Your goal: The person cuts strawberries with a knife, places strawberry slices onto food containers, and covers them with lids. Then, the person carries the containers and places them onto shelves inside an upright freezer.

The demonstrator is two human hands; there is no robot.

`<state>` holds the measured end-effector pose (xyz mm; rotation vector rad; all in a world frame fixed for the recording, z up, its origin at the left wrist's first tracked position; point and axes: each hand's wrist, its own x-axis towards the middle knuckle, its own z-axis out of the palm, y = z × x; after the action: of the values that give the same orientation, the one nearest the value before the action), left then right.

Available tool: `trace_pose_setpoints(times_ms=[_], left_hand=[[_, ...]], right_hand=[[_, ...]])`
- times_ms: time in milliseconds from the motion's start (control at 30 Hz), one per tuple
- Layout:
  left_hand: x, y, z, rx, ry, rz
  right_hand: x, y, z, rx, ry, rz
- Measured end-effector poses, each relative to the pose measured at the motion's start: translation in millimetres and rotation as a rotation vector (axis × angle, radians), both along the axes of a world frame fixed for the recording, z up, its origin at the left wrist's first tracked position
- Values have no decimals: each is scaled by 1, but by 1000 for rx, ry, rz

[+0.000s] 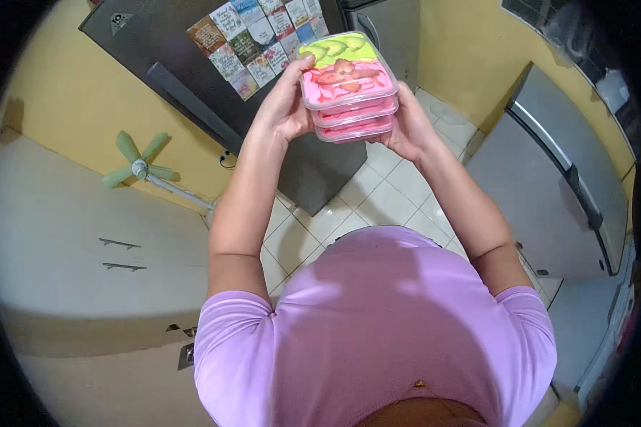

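Note:
Held up in front of me is a stack of three clear plastic dessert tubs (pixel 349 89). The top tub shows a green band with avocado-like slices at its far side and pink cream with reddish fruit pieces nearer me. Pink filling shows through the sides of the two lower tubs. My left hand (pixel 288 107) grips the stack from the left, thumb over the top tub's corner. On the right side, my right hand (pixel 409 128) is closed round the stack, its fingers partly hidden behind and beneath the tubs.
A dark grey refrigerator (pixel 327 174) covered in part by colourful cards (pixel 256 43) stands ahead. Another grey refrigerator (pixel 541 178) is at the right. A green-bladed fan (pixel 139 168) and a pale cabinet (pixel 71 228) are on the left, above white floor tiles (pixel 388 196).

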<state>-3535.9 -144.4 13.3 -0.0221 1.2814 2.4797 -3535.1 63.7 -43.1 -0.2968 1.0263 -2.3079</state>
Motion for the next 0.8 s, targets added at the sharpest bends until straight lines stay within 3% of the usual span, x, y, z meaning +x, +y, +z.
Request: trace_pose_setpoints(times_ms=[100,167,200,267,300,333,400,467,500,533,567,800], left_hand=[[-14,-2,0,-179,91,47],[-9,-3,0,-720,225,617],[7,-13,14,-835,370,773],[-2,-91,-4,-1129,933,1336],[14,-102,8,-1277,977,1583],[18,-132,4,-1349,850,1731],[2,-197,-17,-1002,646,1597],[-19,-243,-37,-1013,471,1575],[-27,-261,-42,-1103,522,1553],[-29,-271,-38,-823,577,1387],[-31,-276,-35,-767,595,1419],[-27,-274,-19,-636,332,1349]], right_hand=[[-34,9,-4,-22,-18,33],[-45,13,1,-84,-46,48],[-45,9,4,-81,-37,60],[-49,5,7,-100,-49,49],[-49,4,12,-98,-44,61],[-50,4,12,-98,-41,61],[-56,15,9,-59,-16,29],[-62,28,4,-57,-41,19],[-67,36,1,-52,-65,7],[-69,45,-2,-12,-70,-2],[-70,51,-5,-11,-67,-15],[-70,94,-19,-13,-92,-34]])
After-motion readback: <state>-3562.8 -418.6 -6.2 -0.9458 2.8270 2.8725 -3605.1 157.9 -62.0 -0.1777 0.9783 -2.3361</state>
